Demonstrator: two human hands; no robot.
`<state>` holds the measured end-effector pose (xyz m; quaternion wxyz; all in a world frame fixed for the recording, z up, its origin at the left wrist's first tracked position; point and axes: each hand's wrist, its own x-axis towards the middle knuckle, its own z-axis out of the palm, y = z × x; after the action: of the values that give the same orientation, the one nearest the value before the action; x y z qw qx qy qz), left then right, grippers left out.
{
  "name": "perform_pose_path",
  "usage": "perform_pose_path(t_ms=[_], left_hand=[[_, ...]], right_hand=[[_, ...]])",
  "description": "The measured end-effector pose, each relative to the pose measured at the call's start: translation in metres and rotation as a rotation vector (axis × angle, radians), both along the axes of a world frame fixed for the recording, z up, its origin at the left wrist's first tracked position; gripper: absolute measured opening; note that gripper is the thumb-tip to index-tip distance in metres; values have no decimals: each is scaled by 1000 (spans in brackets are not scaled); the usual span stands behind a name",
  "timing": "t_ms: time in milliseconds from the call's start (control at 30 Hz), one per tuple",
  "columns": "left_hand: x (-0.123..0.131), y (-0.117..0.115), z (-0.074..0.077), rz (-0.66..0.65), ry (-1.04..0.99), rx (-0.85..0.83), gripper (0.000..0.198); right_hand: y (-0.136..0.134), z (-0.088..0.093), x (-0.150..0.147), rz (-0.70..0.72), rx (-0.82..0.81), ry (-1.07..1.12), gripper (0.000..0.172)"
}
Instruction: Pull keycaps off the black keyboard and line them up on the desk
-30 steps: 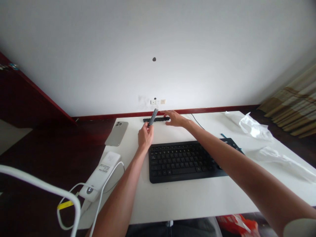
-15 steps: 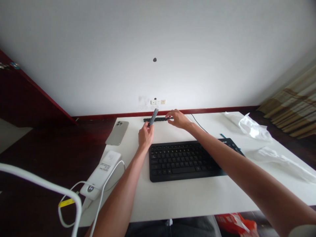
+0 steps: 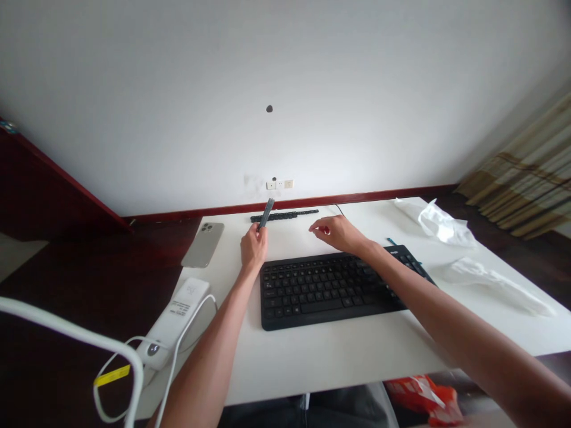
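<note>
My left hand [image 3: 254, 245] is closed around the lower end of a slim dark-grey bar [image 3: 266, 214], which tilts up and away above the table. Behind it, a row of small black keycap-like pieces [image 3: 285, 216] lies along the back of the table. My right hand [image 3: 336, 233] hovers just beyond the keyboard's far edge, its fingers loosely bent toward the left; nothing shows between them. Below both hands lies a black keyboard [image 3: 321, 292], its right part partly covered by my right forearm.
A phone [image 3: 203, 246] lies face down at the table's left edge. Nearer stands a white power strip [image 3: 176, 315] with white cables. Crumpled white plastic wrappings [image 3: 439, 223] lie at the right, and a teal pen-like stick [image 3: 391, 241] shows behind the keyboard. Below is a red bag [image 3: 423, 398].
My right hand has drawn back from the right end of the row of black pieces toward the keyboard. My left hand still holds the grey bar. The view has shifted slightly.
</note>
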<state>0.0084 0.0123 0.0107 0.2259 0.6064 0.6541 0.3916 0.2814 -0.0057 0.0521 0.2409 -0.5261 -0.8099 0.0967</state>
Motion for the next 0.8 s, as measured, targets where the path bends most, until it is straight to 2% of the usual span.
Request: perform_pose_path(t_ms=[167,367,667,800], left_hand=[[0,1,-1,14,12,6,28],[-1,3,-3,45,-2,-2,26],[3,0,5,61,28,-7,30],[3,1,4,57,38,31,33]], right_hand=[[-7,-9,33,-149,47,26,26],[-15,-1,28,-188,69,-41,27],[-27,9,19,-156,24,-76,30],[-38,12,9,-58,27,-46,31]])
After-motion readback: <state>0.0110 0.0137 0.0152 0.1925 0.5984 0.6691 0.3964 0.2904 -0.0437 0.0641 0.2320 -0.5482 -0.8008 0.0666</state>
